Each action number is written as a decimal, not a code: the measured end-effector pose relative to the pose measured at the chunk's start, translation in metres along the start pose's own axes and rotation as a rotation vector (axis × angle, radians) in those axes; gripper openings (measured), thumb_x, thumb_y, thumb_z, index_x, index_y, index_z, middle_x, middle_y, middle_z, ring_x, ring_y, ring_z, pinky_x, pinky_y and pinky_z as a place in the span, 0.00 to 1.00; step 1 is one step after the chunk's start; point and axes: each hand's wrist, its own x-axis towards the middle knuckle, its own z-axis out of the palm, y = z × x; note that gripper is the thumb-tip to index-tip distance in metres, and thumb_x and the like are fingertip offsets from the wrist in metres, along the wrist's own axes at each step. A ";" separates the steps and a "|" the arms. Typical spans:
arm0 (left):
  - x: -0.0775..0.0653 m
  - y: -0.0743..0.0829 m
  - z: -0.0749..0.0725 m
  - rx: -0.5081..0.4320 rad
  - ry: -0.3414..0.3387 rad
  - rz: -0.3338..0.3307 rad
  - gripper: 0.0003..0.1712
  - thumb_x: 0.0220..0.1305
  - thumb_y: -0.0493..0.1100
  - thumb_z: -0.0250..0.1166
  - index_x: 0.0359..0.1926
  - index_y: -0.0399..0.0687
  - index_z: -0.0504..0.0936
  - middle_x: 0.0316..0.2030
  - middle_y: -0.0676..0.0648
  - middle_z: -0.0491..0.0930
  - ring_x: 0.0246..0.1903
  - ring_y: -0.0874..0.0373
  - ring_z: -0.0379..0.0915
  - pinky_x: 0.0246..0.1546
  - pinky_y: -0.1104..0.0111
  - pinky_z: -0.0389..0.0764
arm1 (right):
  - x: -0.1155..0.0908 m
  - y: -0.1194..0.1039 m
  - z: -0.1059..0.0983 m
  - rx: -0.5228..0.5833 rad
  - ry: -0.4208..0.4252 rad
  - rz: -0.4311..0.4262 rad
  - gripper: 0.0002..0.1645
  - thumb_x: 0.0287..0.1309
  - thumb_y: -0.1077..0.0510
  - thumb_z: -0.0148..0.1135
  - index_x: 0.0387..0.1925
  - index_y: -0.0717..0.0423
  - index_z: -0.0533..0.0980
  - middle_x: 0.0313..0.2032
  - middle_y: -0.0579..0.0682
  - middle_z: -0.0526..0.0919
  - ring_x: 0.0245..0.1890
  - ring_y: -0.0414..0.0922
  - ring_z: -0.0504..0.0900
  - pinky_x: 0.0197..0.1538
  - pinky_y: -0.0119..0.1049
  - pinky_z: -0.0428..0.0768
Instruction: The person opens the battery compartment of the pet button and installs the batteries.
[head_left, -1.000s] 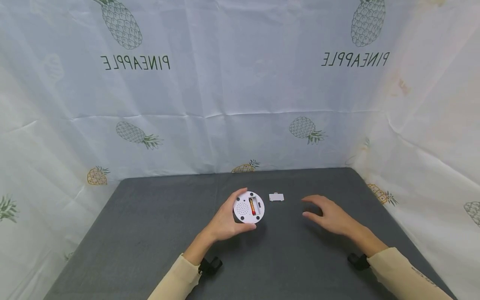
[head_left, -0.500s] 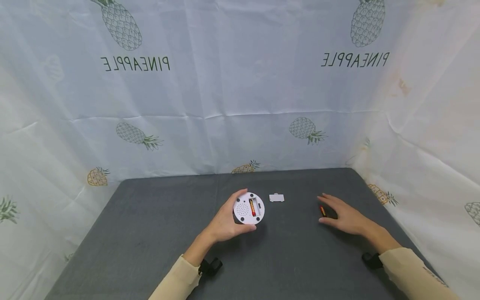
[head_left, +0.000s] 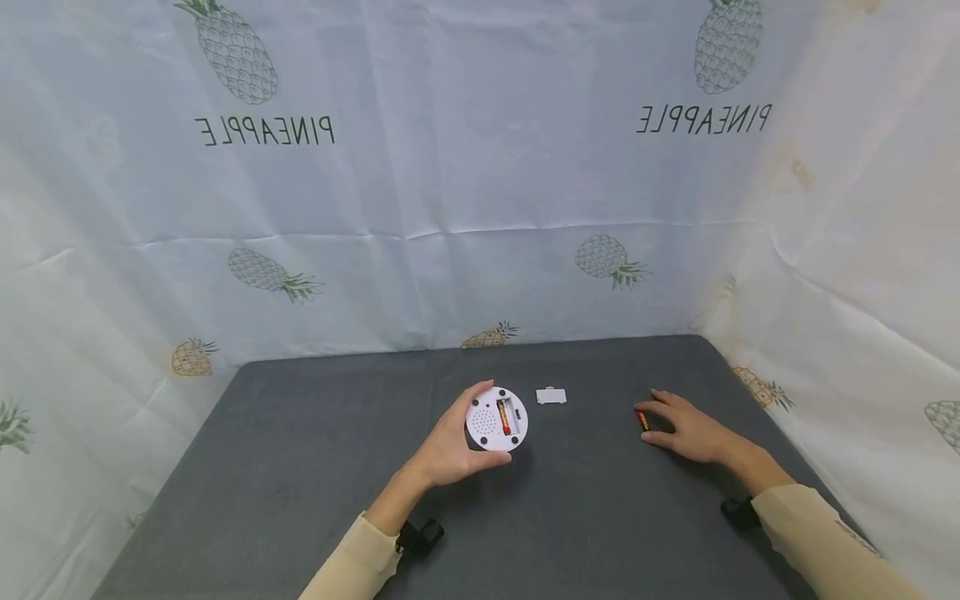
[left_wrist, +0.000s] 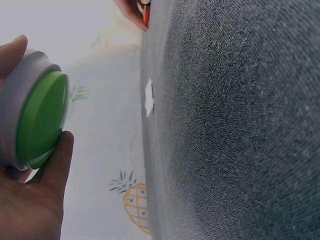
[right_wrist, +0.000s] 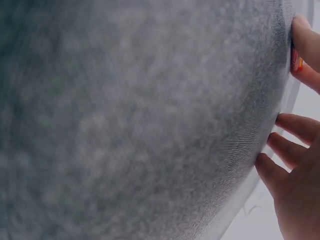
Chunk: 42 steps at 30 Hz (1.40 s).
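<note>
My left hand (head_left: 448, 443) grips a round white sound button (head_left: 483, 419) by its edge, fingers at the far side and thumb at the near side. Its underside faces me in the head view, with speaker holes, dark feet and an uncovered battery slot holding one battery (head_left: 503, 417). The left wrist view shows its green dome (left_wrist: 44, 120). Farther right, my right hand (head_left: 692, 429) pinches a second red-and-black battery (head_left: 642, 420) between thumb and index finger at the tabletop. In the right wrist view, those fingers partly hide this battery (right_wrist: 296, 60), and the other fingertips rest on the cloth.
A small white battery cover (head_left: 551, 396) lies on the dark grey tabletop (head_left: 322, 467), between the hands and farther back. White curtains with pineapple prints (head_left: 450, 167) enclose the table behind and at both sides.
My right hand has moved right, away from the sound button, to the second battery, and its thumb and index finger have closed on it. The left hand keeps its hold with little movement.
</note>
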 end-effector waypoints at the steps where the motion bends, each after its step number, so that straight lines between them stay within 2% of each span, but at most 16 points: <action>1: 0.000 0.000 0.000 -0.002 0.002 0.003 0.58 0.48 0.51 0.82 0.77 0.55 0.59 0.62 0.53 0.71 0.54 0.56 0.69 0.55 0.53 0.70 | 0.001 -0.001 0.000 -0.001 0.007 0.003 0.36 0.67 0.42 0.64 0.66 0.60 0.73 0.70 0.76 0.59 0.69 0.76 0.56 0.61 0.73 0.61; 7: -0.001 -0.001 0.000 0.001 0.005 0.008 0.57 0.48 0.52 0.82 0.76 0.58 0.60 0.61 0.54 0.71 0.53 0.57 0.70 0.54 0.55 0.70 | 0.003 -0.008 -0.001 -0.017 0.057 0.013 0.33 0.64 0.44 0.68 0.61 0.63 0.76 0.62 0.69 0.74 0.63 0.69 0.70 0.60 0.66 0.68; 12: -0.001 -0.001 0.000 0.004 0.007 0.010 0.57 0.49 0.52 0.81 0.76 0.58 0.60 0.62 0.54 0.71 0.53 0.57 0.70 0.54 0.55 0.71 | 0.008 -0.017 -0.001 0.073 0.074 0.017 0.33 0.63 0.46 0.71 0.60 0.64 0.76 0.52 0.56 0.83 0.54 0.57 0.81 0.54 0.55 0.77; 15: -0.001 -0.001 0.000 0.005 0.004 0.005 0.57 0.49 0.52 0.81 0.76 0.59 0.60 0.62 0.54 0.70 0.53 0.57 0.70 0.54 0.55 0.71 | 0.010 -0.024 -0.002 0.157 0.060 0.038 0.33 0.63 0.49 0.71 0.61 0.65 0.75 0.46 0.50 0.84 0.46 0.50 0.83 0.46 0.46 0.80; 20: -0.001 -0.002 0.001 -0.004 -0.002 -0.001 0.57 0.50 0.53 0.81 0.76 0.60 0.59 0.62 0.54 0.70 0.53 0.57 0.69 0.54 0.55 0.70 | 0.012 -0.038 -0.004 0.300 0.038 0.047 0.34 0.62 0.54 0.71 0.63 0.69 0.73 0.39 0.47 0.83 0.37 0.41 0.80 0.36 0.37 0.77; 25: -0.001 -0.002 0.001 -0.003 -0.007 -0.005 0.57 0.50 0.53 0.81 0.77 0.60 0.59 0.62 0.54 0.70 0.54 0.57 0.69 0.54 0.54 0.70 | 0.016 -0.055 0.000 0.418 0.024 0.032 0.35 0.62 0.56 0.71 0.65 0.71 0.71 0.37 0.48 0.82 0.34 0.41 0.78 0.34 0.36 0.76; 32: -0.001 -0.002 0.001 0.005 -0.001 -0.002 0.57 0.50 0.54 0.81 0.77 0.60 0.59 0.62 0.54 0.70 0.54 0.57 0.69 0.54 0.55 0.71 | 0.021 -0.082 0.013 0.543 0.031 -0.037 0.35 0.62 0.57 0.71 0.64 0.72 0.71 0.36 0.48 0.83 0.32 0.41 0.79 0.32 0.35 0.75; 38: -0.001 -0.001 0.001 0.011 -0.004 -0.009 0.58 0.49 0.53 0.81 0.77 0.56 0.59 0.63 0.54 0.70 0.55 0.57 0.69 0.56 0.54 0.70 | 0.026 -0.106 0.023 0.612 0.058 -0.068 0.34 0.61 0.58 0.72 0.63 0.72 0.72 0.34 0.49 0.84 0.31 0.42 0.79 0.31 0.34 0.75; 42: -0.001 0.000 0.000 0.013 -0.012 -0.019 0.58 0.50 0.52 0.81 0.77 0.56 0.59 0.63 0.52 0.70 0.55 0.56 0.69 0.56 0.54 0.70 | 0.031 -0.121 0.028 0.633 0.062 -0.091 0.33 0.61 0.57 0.73 0.63 0.68 0.74 0.35 0.49 0.85 0.31 0.42 0.80 0.33 0.34 0.76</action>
